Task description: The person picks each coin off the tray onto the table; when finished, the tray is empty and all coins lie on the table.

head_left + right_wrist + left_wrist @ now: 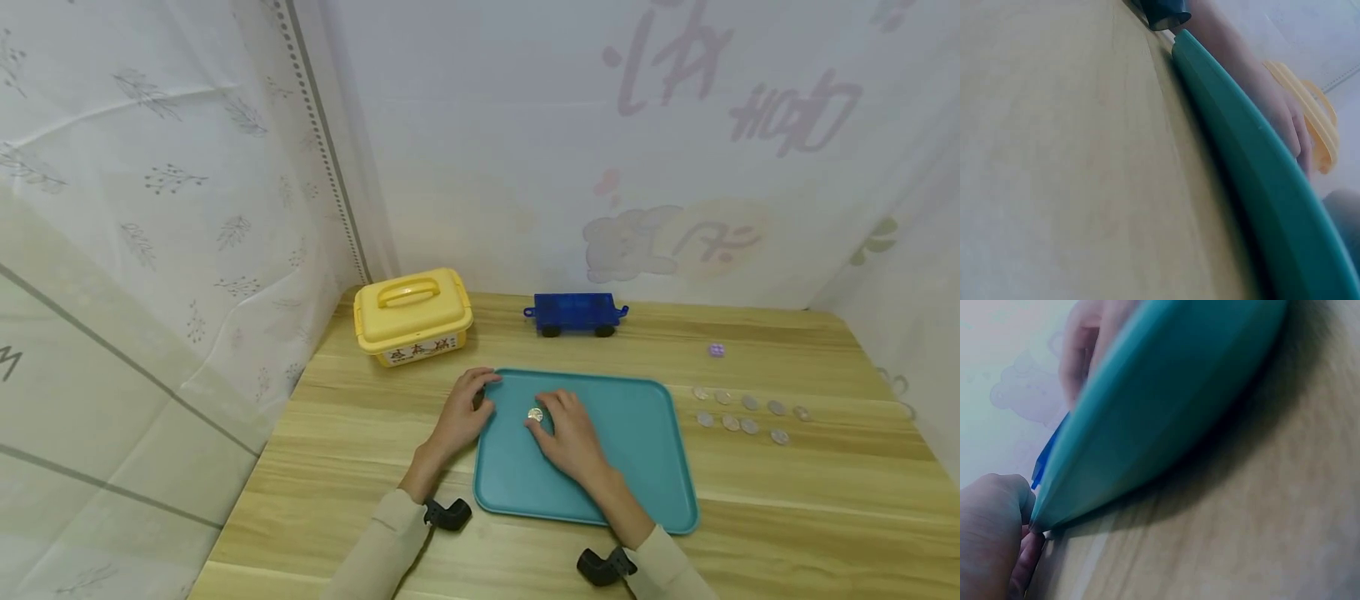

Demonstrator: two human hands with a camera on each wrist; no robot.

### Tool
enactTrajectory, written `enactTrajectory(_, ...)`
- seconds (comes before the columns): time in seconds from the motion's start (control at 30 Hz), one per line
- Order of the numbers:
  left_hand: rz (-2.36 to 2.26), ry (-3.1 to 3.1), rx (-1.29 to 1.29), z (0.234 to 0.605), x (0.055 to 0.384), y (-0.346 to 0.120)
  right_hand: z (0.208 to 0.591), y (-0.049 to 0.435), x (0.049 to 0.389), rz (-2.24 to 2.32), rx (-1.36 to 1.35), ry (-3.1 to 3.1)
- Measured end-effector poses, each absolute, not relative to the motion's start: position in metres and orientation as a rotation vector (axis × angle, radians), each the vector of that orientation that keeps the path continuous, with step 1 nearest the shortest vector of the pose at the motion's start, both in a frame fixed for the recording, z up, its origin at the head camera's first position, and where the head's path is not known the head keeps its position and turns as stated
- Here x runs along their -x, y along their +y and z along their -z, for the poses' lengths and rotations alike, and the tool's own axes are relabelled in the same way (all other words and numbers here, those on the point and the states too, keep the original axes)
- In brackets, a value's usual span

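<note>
A teal tray (622,450) lies on the table in the head view. My left hand (457,410) holds its far left corner, the thumb on the rim and the fingers round the outer edge; in the left wrist view the hand (997,531) meets the tray corner at lower left. Over the left half of the tray is my right hand (573,437), palm down, with a shiny coin (535,414) between its thumb and fingertips. Close over the tray's surface, the coin shows its flat face. The right wrist view shows mainly the tray's side (1254,162).
Two rows of coins (750,402) lie right of the tray, with a small purple brick (717,350) behind them. A blue toy wagon (573,313) stands at the back. Back left is a yellow lidded box (412,312) with a handle. Printed curtains (487,167) border the table.
</note>
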State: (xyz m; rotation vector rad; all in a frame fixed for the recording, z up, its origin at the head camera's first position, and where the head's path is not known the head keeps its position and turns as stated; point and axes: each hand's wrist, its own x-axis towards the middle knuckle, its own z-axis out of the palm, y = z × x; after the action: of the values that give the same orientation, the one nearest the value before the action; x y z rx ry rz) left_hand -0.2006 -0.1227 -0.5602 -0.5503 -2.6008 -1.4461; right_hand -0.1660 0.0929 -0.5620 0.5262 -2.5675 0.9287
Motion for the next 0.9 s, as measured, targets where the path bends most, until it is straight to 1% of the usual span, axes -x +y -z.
enactTrajectory(0.23, 1.446, -2.607, 0.547, 0.5602, 0.2001, -0.1223, 0.5625, 0.0967, 0.1691, -0.994, -0.515, -2.606)
enactTrajectory(0.47, 1.433, -2.61, 0.554, 0.5587, 0.1991, -0.1228, 0.5609, 0.0997, 0.1702, -1.07, -0.572, -2.614)
enactTrajectory(0.9, 1.443, -2.62, 0.546, 0.5546, 0.1975, -0.1218, 0.5597, 0.103, 0.1698, -1.015, -0.652, -2.6)
